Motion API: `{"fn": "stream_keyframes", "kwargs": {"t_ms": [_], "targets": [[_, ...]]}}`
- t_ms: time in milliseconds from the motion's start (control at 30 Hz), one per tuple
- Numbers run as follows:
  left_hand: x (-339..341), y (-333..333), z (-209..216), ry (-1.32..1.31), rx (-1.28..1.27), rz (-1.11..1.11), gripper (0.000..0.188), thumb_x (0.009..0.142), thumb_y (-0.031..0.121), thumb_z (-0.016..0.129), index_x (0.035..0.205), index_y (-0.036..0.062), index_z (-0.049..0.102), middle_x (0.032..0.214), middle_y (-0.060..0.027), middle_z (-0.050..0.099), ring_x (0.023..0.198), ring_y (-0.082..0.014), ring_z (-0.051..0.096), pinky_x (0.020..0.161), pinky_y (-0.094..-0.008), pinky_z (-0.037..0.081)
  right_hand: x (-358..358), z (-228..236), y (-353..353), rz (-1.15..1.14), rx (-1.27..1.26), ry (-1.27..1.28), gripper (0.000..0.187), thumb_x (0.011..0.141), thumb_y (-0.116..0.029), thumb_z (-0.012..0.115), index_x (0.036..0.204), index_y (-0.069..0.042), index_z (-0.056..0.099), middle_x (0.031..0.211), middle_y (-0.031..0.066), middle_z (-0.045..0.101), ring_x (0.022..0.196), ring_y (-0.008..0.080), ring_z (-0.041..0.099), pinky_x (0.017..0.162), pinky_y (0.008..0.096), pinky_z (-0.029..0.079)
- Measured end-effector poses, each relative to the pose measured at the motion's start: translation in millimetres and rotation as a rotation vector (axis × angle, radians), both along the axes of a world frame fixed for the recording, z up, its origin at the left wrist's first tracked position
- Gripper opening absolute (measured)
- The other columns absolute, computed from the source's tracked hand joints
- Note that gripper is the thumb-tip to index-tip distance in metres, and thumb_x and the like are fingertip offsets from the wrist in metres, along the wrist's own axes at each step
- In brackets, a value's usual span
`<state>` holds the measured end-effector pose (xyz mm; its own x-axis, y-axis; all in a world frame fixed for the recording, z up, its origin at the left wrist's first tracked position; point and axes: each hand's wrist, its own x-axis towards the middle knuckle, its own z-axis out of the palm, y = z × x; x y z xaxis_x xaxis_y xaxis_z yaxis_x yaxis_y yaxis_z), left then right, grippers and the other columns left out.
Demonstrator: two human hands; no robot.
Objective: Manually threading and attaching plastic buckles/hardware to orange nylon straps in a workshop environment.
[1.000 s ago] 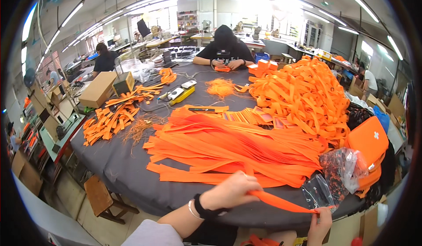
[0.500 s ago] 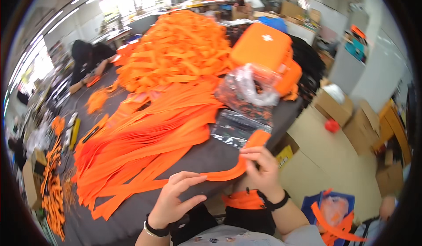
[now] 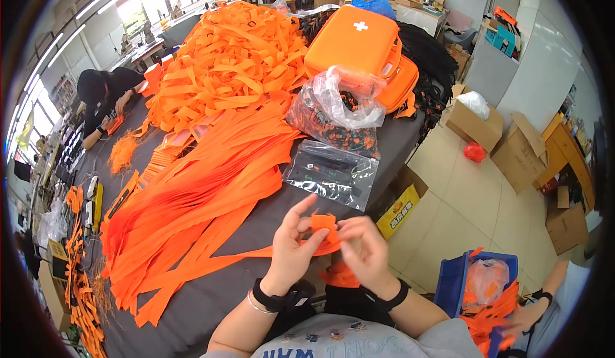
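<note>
An orange webbing strap [image 3: 240, 256] runs from the long layered bundle of orange straps [image 3: 198, 185] to my hands at the table's near edge. My left hand [image 3: 293, 248] pinches the strap's end between thumb and fingers, the index finger pointing up. The end is folded into a short upright tab. My right hand [image 3: 366, 250] closes on the same end from the other side, its fingertips touching the tab. A flat clear plastic bag [image 3: 333, 173] with dark contents lies just beyond both hands.
Behind the bundle rises a heap of loose orange strapping [image 3: 230, 70]. Orange cases with a white cross [image 3: 349, 41] and a clear bag of small parts [image 3: 333, 118] sit right of it. A blue crate [image 3: 451, 281] stands on the floor, a co-worker's hand [image 3: 528, 313] beside it.
My hands have come together, the left moving up and right. The strap's free end, which stuck out past my right hand, is now folded between both. The co-worker's arm has reached toward the crate.
</note>
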<state>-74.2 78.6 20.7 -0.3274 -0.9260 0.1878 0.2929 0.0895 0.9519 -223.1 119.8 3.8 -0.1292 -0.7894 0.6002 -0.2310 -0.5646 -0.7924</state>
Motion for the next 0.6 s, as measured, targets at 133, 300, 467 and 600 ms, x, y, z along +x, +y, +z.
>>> {"fn": "stream_keyframes", "kwargs": {"t_ms": [133,300,467,600], "targets": [[-5,8,-6,-0.25,-0.133,0.001,0.042,0.082,-0.004,0.063,0.121,0.0021,0.049,0.084,-0.0054,0.068,0.076,-0.01,0.062,0.072,-0.0217,0.047,-3,12,-4,0.04,0.19,-0.156,0.017,0.079,0.0,0.064,0.095,0.0,0.06,0.096,0.006,0.055,0.085,0.0142,0.056,0.073,0.0257,0.045],[-10,12,-7,-0.31,-0.216,0.05,0.032,0.08,-0.005,0.065,0.11,-0.0006,0.057,0.089,-0.0075,0.066,0.08,-0.0109,0.062,0.074,-0.023,0.05,-8,10,-2,0.072,0.209,-0.14,0.012,0.08,0.003,0.062,0.092,0.001,0.064,0.09,0.0066,0.058,0.078,0.0137,0.058,0.068,0.0235,0.046],[-13,12,5,-0.411,-0.389,0.203,0.023,0.075,-0.007,0.068,0.097,-0.0008,0.064,0.086,-0.0088,0.064,0.076,-0.0149,0.064,0.07,-0.0247,0.052,-10,22,4,0.002,0.185,0.032,0.013,0.081,0.004,0.062,0.093,0.001,0.065,0.089,0.0077,0.06,0.077,0.0131,0.059,0.064,0.0228,0.048],[-14,16,2,-0.466,-0.509,0.337,0.02,0.073,-0.007,0.068,0.092,-0.0003,0.066,0.082,-0.0092,0.064,0.071,-0.017,0.063,0.064,-0.0246,0.051,-3,27,4,-0.031,0.196,0.045,0.013,0.082,0.004,0.061,0.094,0.003,0.065,0.089,0.0072,0.06,0.073,0.0122,0.061,0.062,0.0218,0.05]]}}
